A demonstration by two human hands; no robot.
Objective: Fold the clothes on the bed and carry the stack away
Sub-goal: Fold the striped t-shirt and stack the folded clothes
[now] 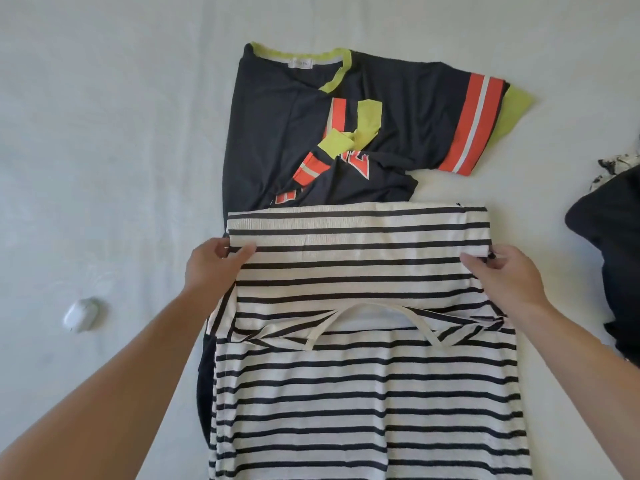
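Fingers of both hands, left hand [216, 263] and right hand [502, 271], pinch the striped shirt's [363, 393] far fold, lying partly over the navy shirt [294, 133] mid-bed [104, 133]; next, that fold likely needs drawing nearer.

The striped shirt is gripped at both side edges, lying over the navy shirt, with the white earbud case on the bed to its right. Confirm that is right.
Not quite. The earbud case lies on the bed to the left of the striped shirt, not the right, as the head view shows. The rest holds: the left hand and right hand grip its side edges, and it lies over the navy shirt.
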